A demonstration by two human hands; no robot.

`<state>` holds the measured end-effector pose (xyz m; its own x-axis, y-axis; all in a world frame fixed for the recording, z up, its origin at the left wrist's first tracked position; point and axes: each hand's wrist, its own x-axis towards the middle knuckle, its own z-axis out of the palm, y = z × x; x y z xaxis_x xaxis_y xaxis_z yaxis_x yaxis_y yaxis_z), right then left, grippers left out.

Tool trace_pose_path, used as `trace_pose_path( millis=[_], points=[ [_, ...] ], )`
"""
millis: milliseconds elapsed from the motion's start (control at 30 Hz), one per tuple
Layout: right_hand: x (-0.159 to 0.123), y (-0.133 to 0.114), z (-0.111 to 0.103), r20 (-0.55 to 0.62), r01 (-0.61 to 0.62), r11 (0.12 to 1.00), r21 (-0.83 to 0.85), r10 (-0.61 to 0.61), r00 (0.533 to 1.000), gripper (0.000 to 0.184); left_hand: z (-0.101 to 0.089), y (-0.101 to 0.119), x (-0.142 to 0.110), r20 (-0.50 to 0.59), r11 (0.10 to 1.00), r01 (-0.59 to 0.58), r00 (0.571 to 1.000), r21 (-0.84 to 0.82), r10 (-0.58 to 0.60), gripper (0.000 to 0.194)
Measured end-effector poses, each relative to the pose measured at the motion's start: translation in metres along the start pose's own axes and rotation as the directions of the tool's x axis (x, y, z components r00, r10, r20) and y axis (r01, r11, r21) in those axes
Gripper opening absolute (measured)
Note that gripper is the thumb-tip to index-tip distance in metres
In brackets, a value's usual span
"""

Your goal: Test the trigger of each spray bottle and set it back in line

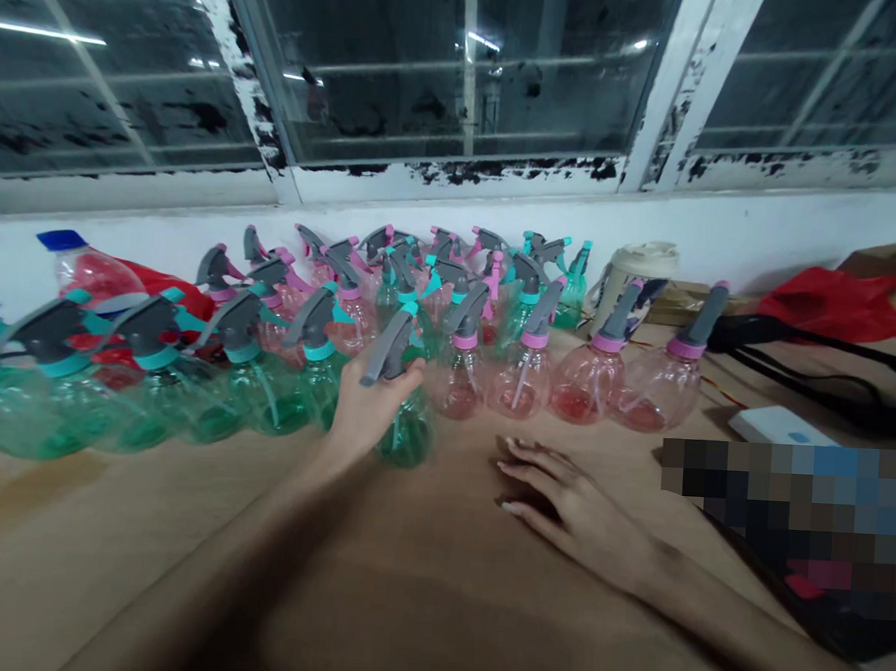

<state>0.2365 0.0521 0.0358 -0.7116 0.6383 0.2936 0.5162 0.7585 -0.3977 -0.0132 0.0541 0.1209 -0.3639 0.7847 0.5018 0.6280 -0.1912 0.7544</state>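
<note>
My left hand (374, 397) is closed around the neck of a green spray bottle (408, 436), just under its grey and teal trigger head. The bottle is upright at the front of the group, and my fingers hide part of it. Palm down over the table (434, 595), my right hand (570, 507) holds nothing, its fingers apart. Left of the held bottle runs a row of green spray bottles, among them a near one (284, 397). To its right stand pink spray bottles, such as one with a pink collar (521, 379).
More pink and green sprayers (490, 243) crowd behind, along the white wall. A blue-capped bottle (83, 266) lies at the left. On the right are a whitish container (643, 261), a red plastic bag (844, 304), a black strap (853, 352) and a white box (781, 425).
</note>
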Motion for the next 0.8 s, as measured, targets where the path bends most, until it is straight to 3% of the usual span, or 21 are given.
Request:
trace_pose_path(
  millis=[200,333,500,800],
  points=[
    [0.018,-0.014,-0.02,-0.114,-0.057,0.998,0.006,0.057,0.992,0.026,0.011,-0.017,0.025,-0.04,0.999,-0.031,0.999,-0.038,0.029,0.014],
    [0.048,-0.023,-0.035,-0.224,-0.193,0.981,-0.031,0.182,0.957,0.028,0.013,-0.027,0.04,-0.051,0.997,-0.053,0.997,-0.056,0.051,0.015],
    [0.084,-0.024,-0.033,-0.331,-0.3,0.954,-0.01,0.28,0.901,0.049,0.017,-0.036,0.047,-0.054,0.994,-0.088,0.995,-0.072,0.085,0.018],
    [0.118,-0.022,-0.015,-0.327,-0.303,0.946,0.115,0.324,0.887,0.08,0.012,-0.028,0.034,-0.044,0.995,-0.101,0.994,0.016,0.101,0.028]
  ],
)
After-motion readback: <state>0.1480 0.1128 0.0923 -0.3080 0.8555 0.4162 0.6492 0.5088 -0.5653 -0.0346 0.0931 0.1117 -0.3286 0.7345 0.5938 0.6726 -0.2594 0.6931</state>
